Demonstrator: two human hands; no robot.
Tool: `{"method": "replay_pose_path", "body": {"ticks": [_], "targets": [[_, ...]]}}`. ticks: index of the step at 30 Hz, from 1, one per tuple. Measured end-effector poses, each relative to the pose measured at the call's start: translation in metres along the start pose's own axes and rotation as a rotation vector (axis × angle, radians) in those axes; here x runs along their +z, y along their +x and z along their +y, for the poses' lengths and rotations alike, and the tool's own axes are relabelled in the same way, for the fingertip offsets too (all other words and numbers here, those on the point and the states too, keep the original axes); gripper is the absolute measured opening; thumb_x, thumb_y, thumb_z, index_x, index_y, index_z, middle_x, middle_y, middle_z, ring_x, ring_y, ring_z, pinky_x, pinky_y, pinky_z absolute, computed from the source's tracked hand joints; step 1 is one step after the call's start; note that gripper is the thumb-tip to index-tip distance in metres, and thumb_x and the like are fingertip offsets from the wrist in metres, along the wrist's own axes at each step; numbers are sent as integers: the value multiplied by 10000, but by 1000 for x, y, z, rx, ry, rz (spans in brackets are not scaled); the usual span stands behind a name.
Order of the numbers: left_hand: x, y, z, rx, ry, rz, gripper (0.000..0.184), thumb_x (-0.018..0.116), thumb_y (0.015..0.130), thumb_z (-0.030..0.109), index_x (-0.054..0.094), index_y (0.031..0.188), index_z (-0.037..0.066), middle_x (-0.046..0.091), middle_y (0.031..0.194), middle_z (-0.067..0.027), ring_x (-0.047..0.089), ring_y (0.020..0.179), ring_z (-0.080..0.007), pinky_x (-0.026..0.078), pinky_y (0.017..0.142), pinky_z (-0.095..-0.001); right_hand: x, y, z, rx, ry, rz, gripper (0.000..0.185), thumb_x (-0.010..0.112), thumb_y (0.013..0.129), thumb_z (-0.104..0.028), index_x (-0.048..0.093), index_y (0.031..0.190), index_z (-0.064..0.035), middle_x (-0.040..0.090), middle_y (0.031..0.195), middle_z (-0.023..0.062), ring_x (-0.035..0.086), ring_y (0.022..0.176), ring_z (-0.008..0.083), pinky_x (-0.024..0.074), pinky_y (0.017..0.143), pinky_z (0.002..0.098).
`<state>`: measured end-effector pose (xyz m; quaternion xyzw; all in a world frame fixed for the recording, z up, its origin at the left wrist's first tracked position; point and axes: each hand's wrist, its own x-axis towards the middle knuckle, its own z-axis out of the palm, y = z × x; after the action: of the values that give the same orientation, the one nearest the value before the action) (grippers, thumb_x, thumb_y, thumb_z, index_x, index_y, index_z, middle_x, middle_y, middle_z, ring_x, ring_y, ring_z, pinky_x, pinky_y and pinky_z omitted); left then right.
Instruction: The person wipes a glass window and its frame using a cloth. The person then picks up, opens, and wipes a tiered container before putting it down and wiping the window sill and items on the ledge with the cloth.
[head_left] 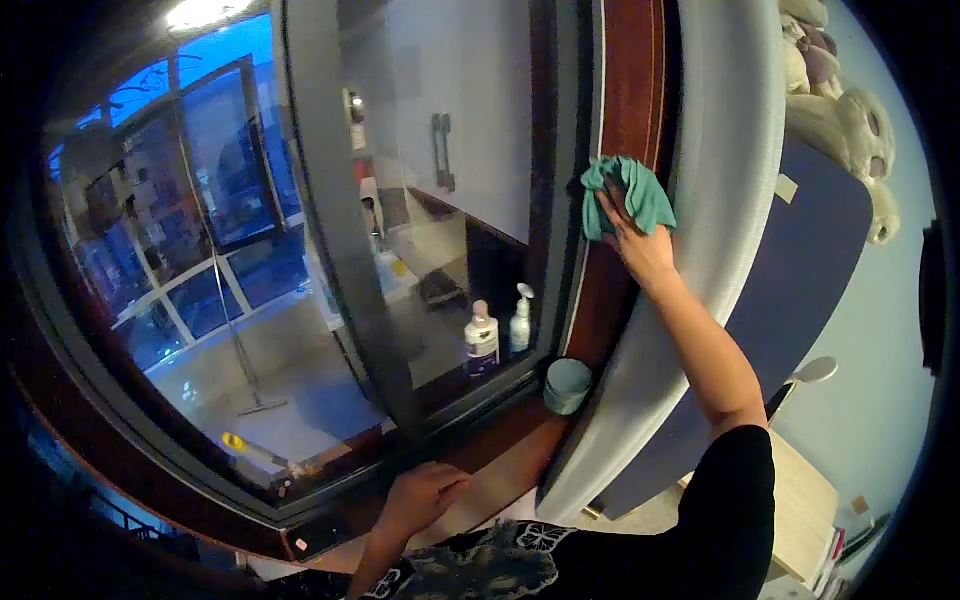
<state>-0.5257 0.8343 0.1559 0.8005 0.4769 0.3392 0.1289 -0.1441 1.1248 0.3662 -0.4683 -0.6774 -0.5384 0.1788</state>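
Note:
My right hand (640,245) is stretched up to the right, its fingers pressed around a crumpled green cloth (632,197). The cloth lies against the red-brown wooden trim (632,95) beside the dark window frame (567,170). Down by the bottom of the window, my left hand (425,497) hangs near my body with fingers curled in; nothing shows in it. A small round greenish container (568,386) stands at the sill's corner, below my right hand and apart from it.
Behind the glass are a white bottle (482,338), a spray bottle (521,320) and a long-handled squeegee or mop (240,350). A yellow-handled tool (237,445) lies lower left. Right of the trim runs a curved pale padded edge (725,160), then a dark blue panel (815,235).

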Motion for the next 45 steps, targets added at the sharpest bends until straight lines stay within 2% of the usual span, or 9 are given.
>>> {"method": "replay_pose_path", "body": {"ticks": [8, 13, 18, 22, 24, 30, 34, 40, 45], "targets": [[-67, -28, -6, -98, 185, 49, 152, 724, 890, 224, 780, 1011, 151, 745, 942, -56, 699, 883, -284, 568, 740, -401, -88, 106, 34, 544, 1556, 273, 524, 593, 951, -58, 583, 1450, -218, 552, 1490, 47, 467, 1396, 180, 355, 1141, 312], [-71, -29, 12, -193, -39, 192, 168, 747, 862, 145, 793, 1022, 132, 746, 893, -77, 703, 857, -282, 566, 738, -396, -67, 229, 61, 432, 692, 1090, 526, 553, 985, -195, 456, 1490, -87, 549, 1427, 198, 472, 1322, 381, 377, 1101, 451], [-89, -6, 20, -31, 224, 310, 244, 754, 832, 101, 766, 1075, 89, 707, 1195, -99, 653, 1128, -303, 528, 960, -409, -114, 320, 35, 286, 1170, 1140, 554, 493, 1000, -320, 439, 1506, -103, 566, 1418, 193, 508, 1320, 399, 354, 1131, 454], [-100, 20, 23, -107, 518, 681, 311, 732, 840, 85, 739, 1150, 108, 643, 1319, -127, 582, 1235, -386, 471, 1040, -477, -118, 401, -31, 641, 784, 751, 587, 521, 1003, -467, 521, 1456, -93, 554, 1458, 153, 431, 1397, 409, 291, 1168, 550], [-100, 35, 17, -112, 579, 736, 315, 731, 838, 81, 737, 1152, 111, 636, 1326, -132, 580, 1239, -388, 467, 1043, -474, -130, 379, -70, 315, 730, 958, 580, 483, 1020, -528, 412, 1546, -294, 336, 1633, 42, 212, 1529, 369, 165, 1198, 658], [-98, 28, 9, -108, 652, 766, 308, 724, 812, 50, 747, 1114, 104, 632, 1301, -140, 600, 1188, -380, 487, 1002, -459, -86, 236, -113, -605, 684, 736, 625, 642, 876, -476, 516, 1470, -328, 374, 1619, -4, 296, 1510, 322, 159, 1253, 590], [-102, 15, 17, -107, 605, 781, 292, 708, 790, 21, 758, 1068, 94, 668, 1203, -131, 628, 1083, -360, 515, 931, -437, -41, 276, -27, -298, 788, 743, 672, 613, 846, -435, 511, 1482, -243, 380, 1619, 55, 415, 1435, 369, 337, 1190, 481], [-108, 42, 28, -45, 596, 836, 265, 697, 784, 21, 767, 1029, 93, 692, 1156, -118, 638, 1045, -346, 518, 905, -420, -91, 421, -21, 688, 962, 840, 756, 477, 994, -564, 257, 1597, -165, 371, 1594, 182, 253, 1483, 460, 134, 1184, 637], [-100, 47, 23, 23, 540, 712, 255, 691, 790, 29, 773, 1017, 112, 704, 1151, -99, 652, 1016, -337, 538, 877, -421, -170, 378, -94, -107, 1006, 1084, 644, 598, 886, -243, 397, 1470, -57, 439, 1535, 176, 288, 1479, 445, 158, 1222, 622]]}}
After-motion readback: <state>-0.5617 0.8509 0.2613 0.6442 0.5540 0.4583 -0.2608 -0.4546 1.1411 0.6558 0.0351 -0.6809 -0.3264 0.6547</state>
